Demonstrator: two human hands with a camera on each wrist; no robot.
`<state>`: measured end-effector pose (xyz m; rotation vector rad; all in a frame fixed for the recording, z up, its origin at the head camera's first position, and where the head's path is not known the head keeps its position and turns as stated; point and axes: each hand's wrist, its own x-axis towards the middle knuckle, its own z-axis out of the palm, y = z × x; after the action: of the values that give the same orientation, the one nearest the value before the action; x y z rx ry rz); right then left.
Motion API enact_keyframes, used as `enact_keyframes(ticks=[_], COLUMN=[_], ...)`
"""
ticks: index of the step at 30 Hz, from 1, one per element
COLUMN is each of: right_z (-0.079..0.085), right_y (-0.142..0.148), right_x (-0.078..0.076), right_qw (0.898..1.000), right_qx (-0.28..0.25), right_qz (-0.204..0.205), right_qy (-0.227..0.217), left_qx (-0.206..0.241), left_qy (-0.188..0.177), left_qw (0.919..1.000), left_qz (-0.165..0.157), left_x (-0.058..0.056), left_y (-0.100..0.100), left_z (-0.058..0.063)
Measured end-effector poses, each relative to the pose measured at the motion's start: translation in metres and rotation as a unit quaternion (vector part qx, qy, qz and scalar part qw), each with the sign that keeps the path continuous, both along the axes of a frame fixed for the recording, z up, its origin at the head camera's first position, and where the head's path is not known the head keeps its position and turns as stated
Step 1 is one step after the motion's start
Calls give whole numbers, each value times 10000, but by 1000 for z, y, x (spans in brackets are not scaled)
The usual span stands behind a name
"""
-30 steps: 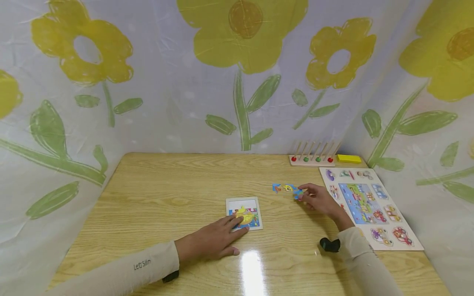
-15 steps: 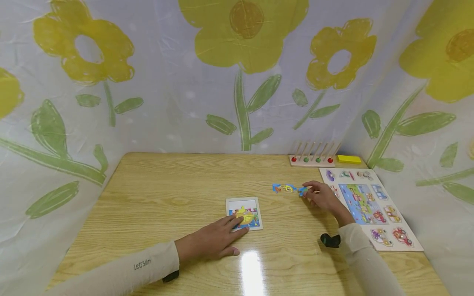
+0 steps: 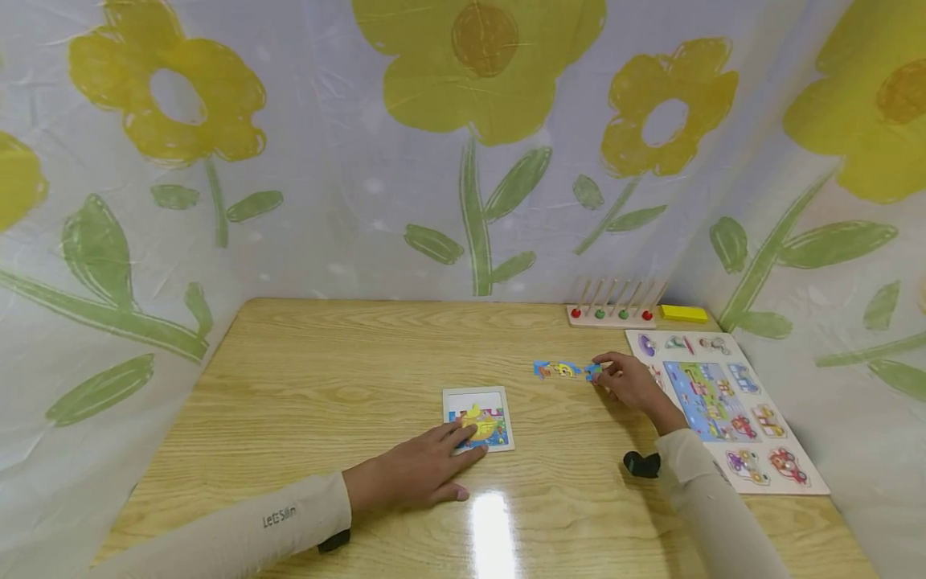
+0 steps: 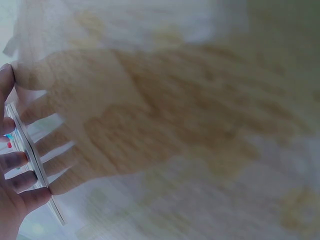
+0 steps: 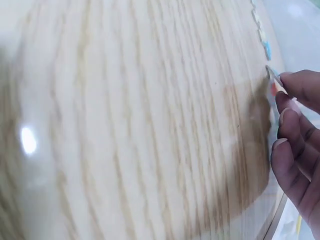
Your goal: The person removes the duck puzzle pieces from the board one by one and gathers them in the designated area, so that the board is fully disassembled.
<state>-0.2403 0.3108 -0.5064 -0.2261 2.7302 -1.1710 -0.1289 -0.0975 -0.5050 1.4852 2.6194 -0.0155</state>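
Observation:
A small white-framed jigsaw tray point(image 3: 510, 438) lies on the wooden table, its lower part filled with a yellow duck picture and its upper part bare white. My left hand point(image 3: 415, 473) rests over the tray's lower left edge with fingers extended. In the left wrist view those fingers touch the side of the thin tray point(image 4: 31, 155). To the upper right, my right hand point(image 3: 637, 388) pinches a blue jigsaw piece point(image 3: 593, 372) between thumb and fingertips, low over the table. Left of it lie loose jigsaw pieces point(image 3: 555, 369) in blue and yellow, in a row.
A large knob puzzle board point(image 3: 651, 354) with vehicle pictures lies at the right, near my right forearm. Behind it stand a pegged bead rack point(image 3: 611, 316) and a yellow block point(image 3: 683, 314). A flower-printed curtain point(image 3: 325, 225) encloses the table's back and sides.
My right hand has shifted slightly right and up with the blue piece, which now lines up at the right end of the loose pieces. My left hand stays on the tray.

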Motion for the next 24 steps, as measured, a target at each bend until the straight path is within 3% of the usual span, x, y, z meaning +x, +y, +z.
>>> enact_keyframes(ticks=[6, 13, 24], right_z=[-1, 1, 2], right_y=[0, 1, 0], right_x=[-3, -9, -11], right_qw=[9993, 9934, 9926], right_qx=[371, 1094, 1167], right_qz=[-68, 134, 150], right_qy=[-3, 327, 309], left_qx=[-13, 58, -4], left_qy=[40, 216, 194], left_qw=[10000, 9996, 9997], left_qz=[-54, -149, -152], left_x=[0, 0, 0], left_y=[0, 0, 0], left_z=[1, 1, 4])
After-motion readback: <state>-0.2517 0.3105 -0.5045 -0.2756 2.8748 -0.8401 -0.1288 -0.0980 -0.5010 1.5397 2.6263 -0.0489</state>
